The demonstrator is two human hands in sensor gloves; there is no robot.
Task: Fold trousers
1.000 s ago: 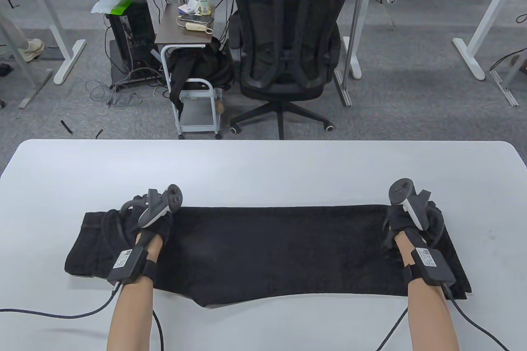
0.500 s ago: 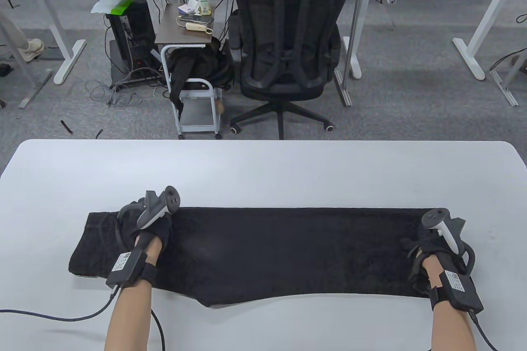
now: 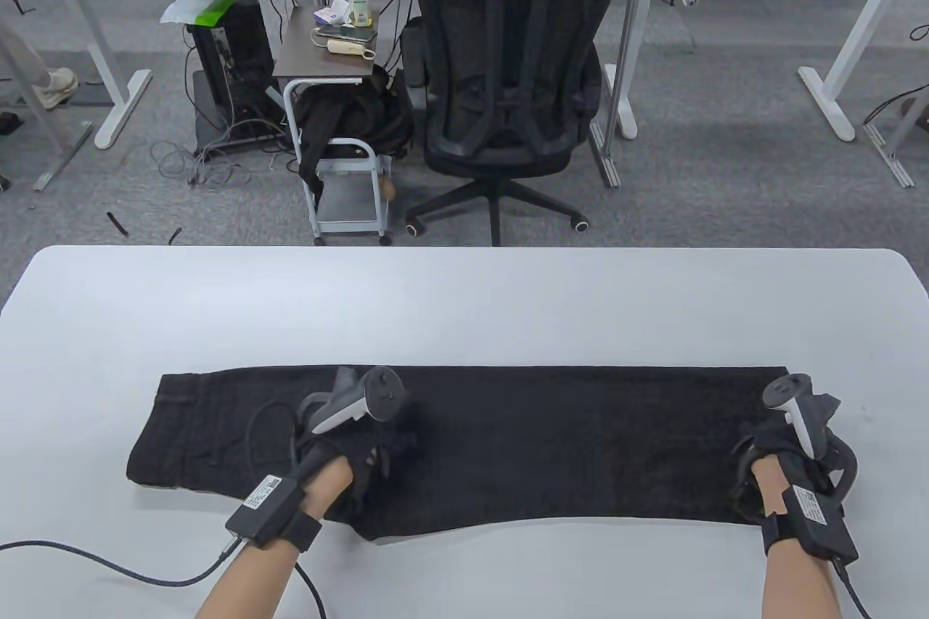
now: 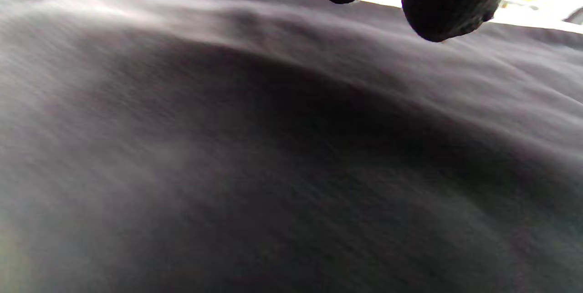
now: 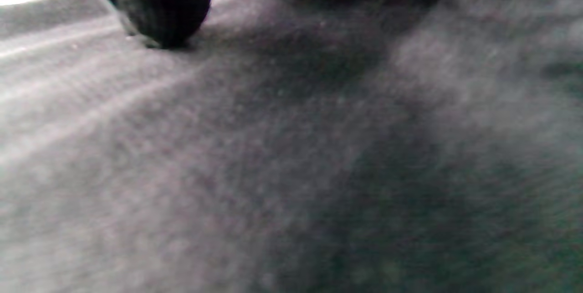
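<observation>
Black trousers [image 3: 551,445] lie flat across the near part of the white table [image 3: 464,307], waist at the left, leg ends at the right. My left hand [image 3: 377,448] is over the trousers left of their middle. In the left wrist view its fingertips [image 4: 437,6] hang spread just above the cloth [image 4: 273,170], holding nothing. My right hand [image 3: 787,441] rests on the leg ends at the right. In the right wrist view its thumb [image 5: 159,6] touches the cloth [image 5: 291,147], with the other fingers apart at the top edge.
A black office chair [image 3: 508,75] stands beyond the table's far edge, with a small side table [image 3: 330,49] and a cart to its left. Glove cables [image 3: 109,561] trail across the near table edge.
My left hand has slid right from the waist toward the middle of the trousers. My right hand has moved right and nearer, and the leg ends now lie flatter and further right.
</observation>
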